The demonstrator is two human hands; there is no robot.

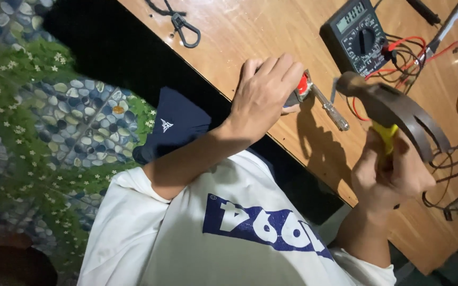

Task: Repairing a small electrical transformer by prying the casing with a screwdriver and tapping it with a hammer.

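Note:
My left hand (265, 91) rests on the wooden table (271, 26), shut on a small red and grey object (302, 87) that is mostly hidden under the fingers. A screwdriver (331, 110) with a clear handle sticks out from beside it, lying on the table. My right hand (390, 172) is shut on the yellow handle of a claw hammer (398, 108). The dark hammer head hangs above the table, just right of the screwdriver, with its striking face pointing toward my left hand.
A black multimeter (359, 34) sits at the back with red and black leads (406, 53) tangled to its right. A metal carabiner (186, 33) lies at the table's far left. Dark shorts (176, 124) and a pebble-patterned floor (70, 116) lie below the table edge.

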